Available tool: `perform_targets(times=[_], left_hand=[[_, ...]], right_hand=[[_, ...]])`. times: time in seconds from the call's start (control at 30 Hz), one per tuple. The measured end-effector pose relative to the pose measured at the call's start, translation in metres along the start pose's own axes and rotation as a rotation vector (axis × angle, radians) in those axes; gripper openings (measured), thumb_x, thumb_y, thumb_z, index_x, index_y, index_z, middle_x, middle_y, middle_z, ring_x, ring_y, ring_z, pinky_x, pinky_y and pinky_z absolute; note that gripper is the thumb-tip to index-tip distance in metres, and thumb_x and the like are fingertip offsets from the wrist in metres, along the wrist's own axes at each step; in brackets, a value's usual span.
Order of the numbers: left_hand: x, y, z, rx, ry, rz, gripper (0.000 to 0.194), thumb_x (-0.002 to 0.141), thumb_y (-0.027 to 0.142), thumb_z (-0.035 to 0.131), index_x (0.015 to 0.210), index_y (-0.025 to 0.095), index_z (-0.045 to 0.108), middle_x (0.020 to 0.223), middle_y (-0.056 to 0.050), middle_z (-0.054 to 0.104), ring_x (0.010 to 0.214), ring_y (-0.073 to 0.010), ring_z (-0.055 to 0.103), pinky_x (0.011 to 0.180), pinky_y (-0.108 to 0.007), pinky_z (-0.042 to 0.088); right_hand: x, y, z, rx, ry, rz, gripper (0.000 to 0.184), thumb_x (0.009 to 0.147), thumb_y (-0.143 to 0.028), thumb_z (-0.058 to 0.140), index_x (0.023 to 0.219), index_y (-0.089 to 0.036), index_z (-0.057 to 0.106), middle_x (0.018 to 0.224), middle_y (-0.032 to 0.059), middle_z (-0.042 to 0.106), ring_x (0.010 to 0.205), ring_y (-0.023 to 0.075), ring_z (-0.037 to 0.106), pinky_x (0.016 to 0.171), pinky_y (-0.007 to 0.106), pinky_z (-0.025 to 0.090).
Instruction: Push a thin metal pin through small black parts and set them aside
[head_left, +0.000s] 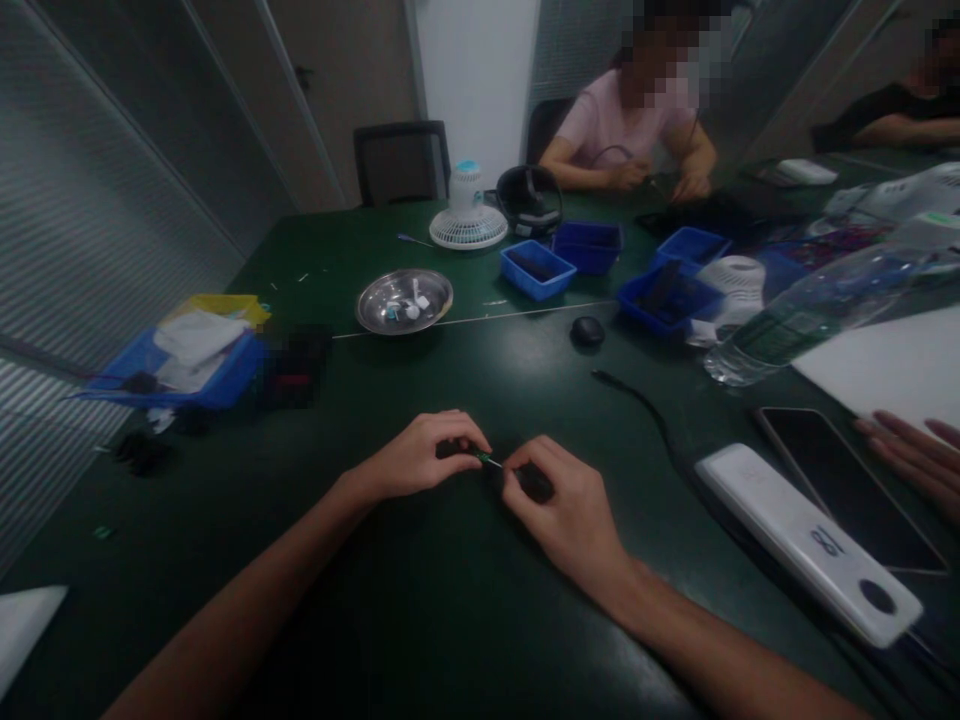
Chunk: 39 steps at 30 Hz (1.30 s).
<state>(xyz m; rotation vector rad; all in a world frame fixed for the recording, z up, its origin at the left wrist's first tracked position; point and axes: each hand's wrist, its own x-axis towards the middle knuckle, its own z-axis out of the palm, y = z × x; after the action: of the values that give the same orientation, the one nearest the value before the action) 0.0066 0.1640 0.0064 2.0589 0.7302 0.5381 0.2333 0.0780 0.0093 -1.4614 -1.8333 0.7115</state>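
Left hand (pixel 431 455) pinches a small green piece (pixel 481 455) over the table (pixel 420 610); right hand (pixel 566 495) grips a dark-handled tool (pixel 535 483), thin shaft (pixel 495 463) at the piece. Step in hand: apparently tool work; next move likely calls for steady alignment

Green piece (pixel 481 455) in left fingers (pixel 466 429), thin-shafted tool (pixel 535 484) in right fingers (pixel 527 452).

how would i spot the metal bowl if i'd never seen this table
On the dark green table, look beyond the person's left hand. Between the blue tray on the left and a small blue bin on the right sits a shallow round metal bowl holding small white bits. Its shiny silver surface sets it apart from those blue containers.
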Motion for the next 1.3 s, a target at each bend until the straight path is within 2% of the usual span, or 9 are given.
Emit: perform_targets(times=[0.13,0.27,0.33,0.43,0.57,0.7,1.0,1.17,1.3], left_hand=[[-0.001,0.0,0.0,0.009,-0.003,-0.033,0.023,0.094,0.025,0.074,0.117,0.022,0.074,0.107,-0.005,0.071,0.094,-0.0181,0.064,0.087,-0.034,0.049],[-0.001,0.0,0.0,-0.038,0.01,-0.118,0.061,0.092,0.023,0.076,0.148,0.029,0.053,0.108,-0.003,0.072,0.095,-0.0179,0.066,0.085,-0.033,0.049],[-0.001,-0.001,0.0,-0.049,0.015,-0.133,0.068,0.091,0.023,0.077,0.152,0.029,0.048,0.108,-0.003,0.072,0.094,-0.0179,0.066,0.085,-0.033,0.049],[-0.002,-0.001,0.0,-0.004,0.033,-0.107,0.048,0.091,0.025,0.077,0.137,0.026,0.062,0.11,-0.004,0.071,0.097,-0.0189,0.066,0.087,-0.035,0.051],[-0.002,0.005,0.002,0.096,0.019,-0.008,0.016,0.095,0.026,0.072,0.11,0.023,0.073,0.128,-0.008,0.066,0.122,-0.0248,0.06,0.105,-0.044,0.048],[0.0,0.013,0.012,0.174,0.014,0.013,0.017,0.097,0.024,0.069,0.114,0.024,0.071,0.14,-0.007,0.064,0.135,-0.0269,0.053,0.115,-0.051,0.042],[0.002,0.012,0.03,0.193,0.122,0.05,0.026,0.101,0.018,0.061,0.125,0.024,0.068,0.125,-0.006,0.071,0.12,-0.0232,0.062,0.106,-0.043,0.051],[0.001,0.006,0.012,0.2,0.156,-0.032,0.028,0.1,0.017,0.06,0.126,0.025,0.068,0.125,-0.006,0.069,0.114,-0.0217,0.064,0.098,-0.04,0.055],[-0.009,-0.025,-0.032,0.307,0.322,-0.162,0.027,0.098,0.024,0.063,0.123,0.024,0.069,0.122,-0.007,0.07,0.102,-0.0214,0.067,0.084,-0.036,0.056]], right_hand=[[0.003,0.004,0.0,0.093,0.045,0.021,0.009,0.095,-0.024,0.064,0.089,-0.023,0.07,0.088,0.0014,0.068,0.076,0.0178,0.063,0.068,0.031,0.044],[0.007,0.009,0.0,0.236,0.186,0.138,0.013,0.097,-0.031,0.065,0.089,-0.023,0.071,0.087,0.0015,0.071,0.078,0.0193,0.066,0.073,0.032,0.047],[0.007,0.011,-0.001,0.293,0.218,0.171,0.014,0.097,-0.034,0.065,0.091,-0.023,0.072,0.088,0.002,0.072,0.081,0.0203,0.067,0.076,0.033,0.049],[0.007,0.013,-0.002,0.332,0.229,0.19,0.015,0.096,-0.036,0.067,0.093,-0.023,0.073,0.09,0.0026,0.073,0.084,0.0215,0.069,0.078,0.034,0.05],[0.007,0.014,-0.002,0.336,0.238,0.197,0.016,0.096,-0.037,0.067,0.093,-0.023,0.073,0.091,0.003,0.074,0.085,0.0219,0.069,0.079,0.035,0.05],[0.007,0.013,-0.001,0.347,0.231,0.185,0.016,0.096,-0.037,0.067,0.092,-0.023,0.073,0.091,0.0031,0.074,0.085,0.0218,0.068,0.08,0.034,0.051],[0.007,0.015,0.0,0.361,0.229,0.186,0.015,0.096,-0.036,0.068,0.093,-0.022,0.072,0.09,0.003,0.073,0.084,0.0216,0.069,0.078,0.034,0.051],[0.008,0.011,-0.003,0.36,0.221,0.189,0.017,0.095,-0.038,0.067,0.092,-0.023,0.073,0.089,0.0042,0.074,0.084,0.0232,0.069,0.077,0.035,0.053],[0.008,0.01,-0.004,0.369,0.204,0.208,0.019,0.095,-0.041,0.067,0.092,-0.023,0.072,0.091,0.0051,0.075,0.086,0.0244,0.07,0.077,0.036,0.053]])
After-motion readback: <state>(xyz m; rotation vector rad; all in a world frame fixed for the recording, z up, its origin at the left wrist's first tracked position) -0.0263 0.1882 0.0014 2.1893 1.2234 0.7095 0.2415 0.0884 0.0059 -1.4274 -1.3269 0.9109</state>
